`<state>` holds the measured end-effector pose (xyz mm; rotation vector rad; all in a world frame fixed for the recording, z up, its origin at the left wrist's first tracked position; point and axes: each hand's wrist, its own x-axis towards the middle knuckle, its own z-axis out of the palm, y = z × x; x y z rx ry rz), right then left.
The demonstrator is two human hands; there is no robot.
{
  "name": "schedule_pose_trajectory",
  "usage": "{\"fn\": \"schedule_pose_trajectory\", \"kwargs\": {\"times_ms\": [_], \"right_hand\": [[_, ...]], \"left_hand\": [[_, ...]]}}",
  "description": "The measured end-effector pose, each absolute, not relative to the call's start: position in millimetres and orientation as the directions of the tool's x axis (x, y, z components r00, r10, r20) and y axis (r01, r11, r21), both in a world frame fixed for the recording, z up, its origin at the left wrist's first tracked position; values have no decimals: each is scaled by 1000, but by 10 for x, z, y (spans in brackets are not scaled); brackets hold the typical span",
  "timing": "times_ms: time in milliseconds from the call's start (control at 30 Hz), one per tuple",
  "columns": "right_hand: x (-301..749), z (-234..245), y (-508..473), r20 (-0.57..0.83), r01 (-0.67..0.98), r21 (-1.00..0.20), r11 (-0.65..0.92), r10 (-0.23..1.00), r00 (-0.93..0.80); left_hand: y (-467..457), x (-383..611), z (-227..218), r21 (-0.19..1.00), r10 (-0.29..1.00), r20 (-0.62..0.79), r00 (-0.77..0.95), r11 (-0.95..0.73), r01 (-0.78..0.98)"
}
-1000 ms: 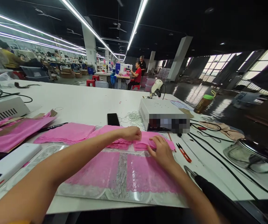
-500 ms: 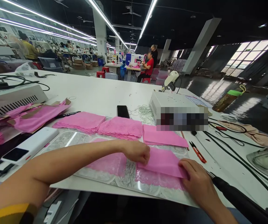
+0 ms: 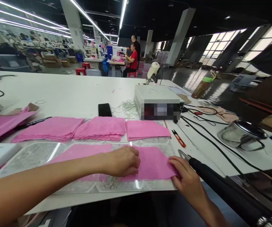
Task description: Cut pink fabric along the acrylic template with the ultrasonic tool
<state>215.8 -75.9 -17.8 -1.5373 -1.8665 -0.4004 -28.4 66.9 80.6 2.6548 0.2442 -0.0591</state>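
Note:
My left hand point(image 3: 123, 161) is curled, its fingers pinching the left edge of a pink fabric piece point(image 3: 153, 162) lying on a clear plastic sheet point(image 3: 38, 154) at the table's near edge. My right hand point(image 3: 186, 178) pinches the same piece at its lower right corner. Under the sheet lies pink lace point(image 3: 76, 151). Behind it stand three pink stacks: scalloped lace point(image 3: 49, 128), a second lace stack point(image 3: 101, 127) and plain squares point(image 3: 145, 129).
A white control box point(image 3: 158, 101) with a handheld tool sits behind the stacks. A phone point(image 3: 104, 109), red snips point(image 3: 180, 138), black cables point(image 3: 207, 138), a glass lid point(image 3: 241, 134), a bottle point(image 3: 201, 87) and a black tool handle point(image 3: 223, 187) are at the right. Two people are at a far sewing station.
Both hands lifted one pink piece off the plain stack and drew it toward me onto the clear sheet. The view has shifted lower and leftward.

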Motion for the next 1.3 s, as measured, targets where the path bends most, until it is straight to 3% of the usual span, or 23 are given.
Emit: {"fn": "schedule_pose_trajectory", "kwargs": {"times_ms": [100,300,467,900,1300], "right_hand": [[2141,-204,-759,669,943,-239,232,743,-13],[2121,-259,-767,677,919,-324,223,734,61],[2103,-287,-769,686,907,-363,216,720,103],[2069,-285,-752,712,915,-361,182,688,144],[2069,-289,-749,723,919,-350,181,676,142]], "left_hand": [[517,-6,810,497,241,-56,969,-835,236],[233,556,624,455,283,-39,958,-849,269],[202,710,451,564,350,-13,937,-771,296],[397,723,358,786,360,-58,931,-558,265],[293,730,441,725,395,-36,918,-622,296]]}}
